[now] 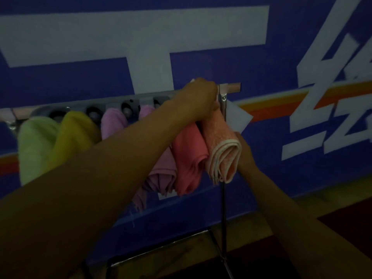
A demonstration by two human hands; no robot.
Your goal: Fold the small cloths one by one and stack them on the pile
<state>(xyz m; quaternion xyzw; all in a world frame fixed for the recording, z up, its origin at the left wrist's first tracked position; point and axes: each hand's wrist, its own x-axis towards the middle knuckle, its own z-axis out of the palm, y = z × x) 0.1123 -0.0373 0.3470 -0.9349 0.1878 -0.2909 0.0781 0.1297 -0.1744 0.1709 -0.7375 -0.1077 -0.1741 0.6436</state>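
My left hand [198, 97] is up at the top rail [229, 87] of the metal rack [223, 198], curled over the upper end of the orange cloth with the pale trim [222, 146], gripping it where it hangs over the bar; I judge I hold it there so it lifts off the rail without dragging its neighbours along. My right hand [244, 152] is lower, behind the hanging end of that same cloth; most of it is hidden by the fabric, so I cannot tell whether its fingers grasp the cloth or only steady it from behind.

The cloths hang side by side over the rail, presumably to dry or to wait their turn; I count six: a pale green one [34, 150] at the far left, a yellow one [68, 137] touching it, a lilac one [112, 122], a pink one [161, 176] partly behind my left forearm, a coral-red one [189, 158], and the orange one at the right end, just beside the rack's upright post. Round dark clips or pegs [94, 114] show along the rail between them; the blur keeps me from counting them.

The pile is not in view; by my reckoning this cloth is only being taken down, its folding not yet begun.
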